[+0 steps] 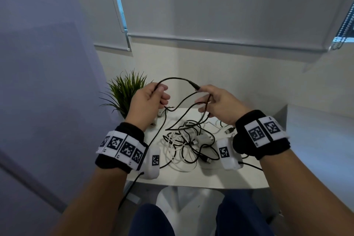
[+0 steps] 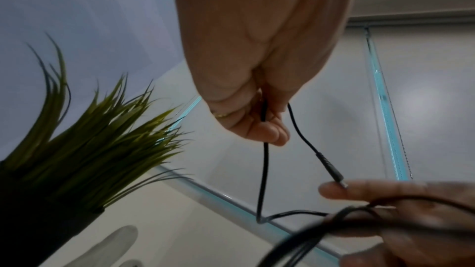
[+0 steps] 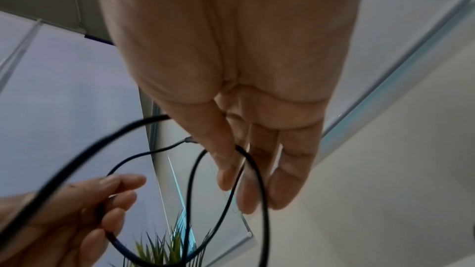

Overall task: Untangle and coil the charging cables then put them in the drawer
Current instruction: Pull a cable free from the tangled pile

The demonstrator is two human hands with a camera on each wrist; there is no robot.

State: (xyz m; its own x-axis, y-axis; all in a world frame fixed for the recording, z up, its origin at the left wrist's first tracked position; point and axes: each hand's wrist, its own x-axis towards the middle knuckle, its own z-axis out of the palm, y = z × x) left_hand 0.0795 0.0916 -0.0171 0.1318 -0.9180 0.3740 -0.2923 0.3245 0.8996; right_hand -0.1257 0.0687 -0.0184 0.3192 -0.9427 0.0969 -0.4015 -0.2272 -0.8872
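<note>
Currently untangling, coiling barely begun | left hand (image 1: 148, 99) and right hand (image 1: 216, 103) both gripping black cable (image 1: 176, 78), lifted above tangled pile (image 1: 183, 140) on table (image 1: 239, 178) | next: probably freeing trailing length, winding loops | drawer unseen

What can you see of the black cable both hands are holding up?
The black cable is thin, round, flexible and rubbery-looking. It arches between the left hand, which grips it with curled fingers, and the right hand, where its dark moulded plug end sits at the fingertips. Further loops of it hang through the right hand's fingers. It then trails down into the tangled pile of black and white cables on the white table. Not yet coiled.
</note>
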